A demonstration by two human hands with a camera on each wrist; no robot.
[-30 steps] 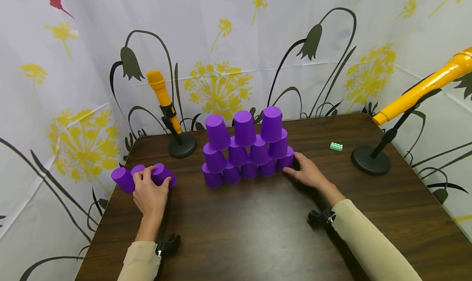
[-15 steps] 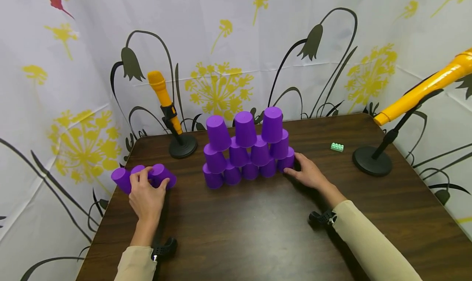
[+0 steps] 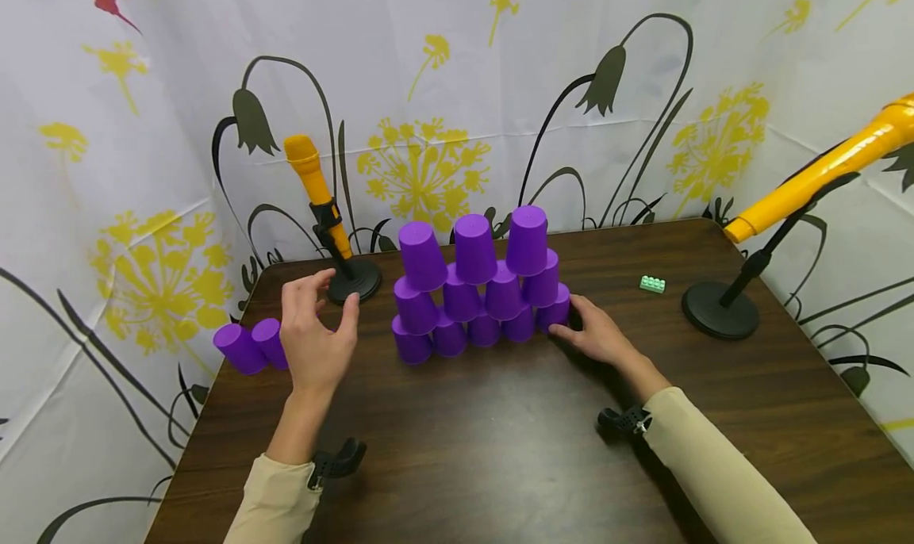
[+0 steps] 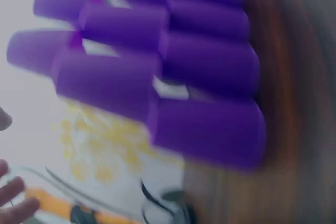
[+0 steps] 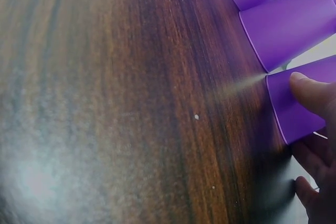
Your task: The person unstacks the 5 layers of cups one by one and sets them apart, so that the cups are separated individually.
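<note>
While your right hand (image 3: pixel 596 334) sits low at the right foot of the cup pyramid (image 3: pixel 477 282), its fingertips (image 5: pixel 310 90) curl against the end cup of the bottom row (image 3: pixel 554 312). Looks like bracing, so the stack doesn't slide on the counter (image 3: pixel 500 433).

Your left hand (image 3: pixel 314 338) is raised off the counter at centre-left of the frame, fingers spread and loosely bent, gripping nothing. Two loose purple cups (image 3: pixel 250 346) lie on their sides just left of it at the counter edge, apart from the pyramid. Hand partly covers the nearer one, so I can't rule out another cup behind it.

Pyramid is centre frame, upside-down cups in three tiers: three on top, four below, five at the base as far as I can count, since the tiers overlap.

Left wrist view is motion-blurred: just purple cup walls (image 4: pixel 157 72) and a few fingertips at lower left. Right wrist view is cut off at the right, only part of the hand shows.

Also there: yellow mic on a stand (image 3: pixel 324 219) upper left, a second one (image 3: pixel 793 203) at right, cropped by the frame, and a green brick (image 3: pixel 651 284).
</note>
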